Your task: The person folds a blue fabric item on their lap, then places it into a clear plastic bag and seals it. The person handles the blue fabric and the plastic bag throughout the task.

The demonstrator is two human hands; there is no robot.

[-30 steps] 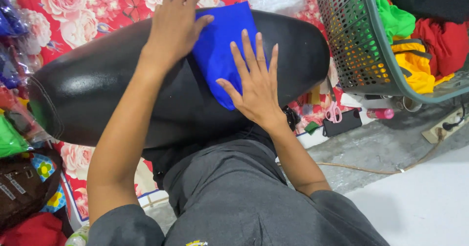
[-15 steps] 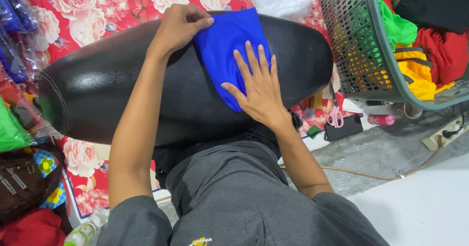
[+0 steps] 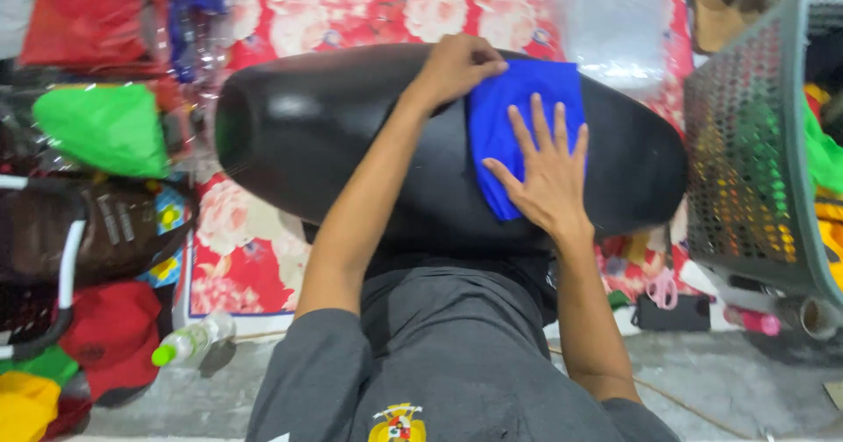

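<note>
A blue cloth lies draped over a large, glossy black rounded form that rests across my lap. My left hand sits at the cloth's upper left edge with its fingers curled onto the fabric. My right hand lies flat on the cloth's lower part, fingers spread and pressing it against the black surface. My grey trousers fill the bottom of the view.
A red floral sheet lies beyond the black form. A grey mesh laundry basket with bright clothes stands at the right. Pink scissors and a dark pouch lie on the floor. A plastic bottle, bags and green cloth crowd the left.
The view has shifted so the black form and cloth sit further right. My left hand has curled tighter on the cloth's upper edge; my right hand stays flat on it.
</note>
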